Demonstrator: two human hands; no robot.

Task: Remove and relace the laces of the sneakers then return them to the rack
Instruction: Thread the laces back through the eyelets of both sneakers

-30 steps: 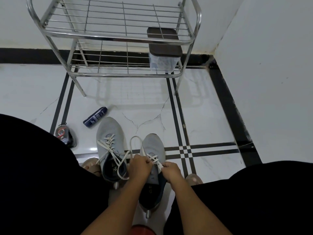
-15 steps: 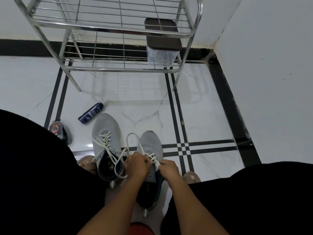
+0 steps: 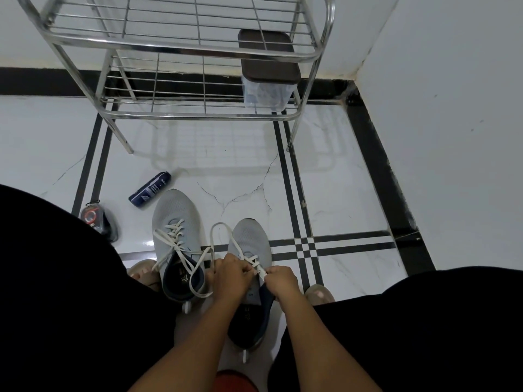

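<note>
Two grey sneakers with dark blue linings stand on the white floor between my knees. The left sneaker (image 3: 175,219) is laced, its white lace ends lying loose over the collar. Over the right sneaker (image 3: 250,236) both my hands work at the tongue. My left hand (image 3: 230,274) pinches its white lace (image 3: 223,227), which loops up past the toe. My right hand (image 3: 280,280) pinches the other lace end beside the top eyelets. The metal rack (image 3: 181,52) stands ahead against the wall.
A clear box with a brown lid (image 3: 267,80) sits on the rack's lower shelf. A dark blue tube (image 3: 150,189) and a small black-and-red object (image 3: 97,220) lie on the floor at the left. The white wall rises on the right.
Both hands stay on the right sneaker's lace and have shifted only slightly. The camera has tipped a little, so the rack sits higher in view.
</note>
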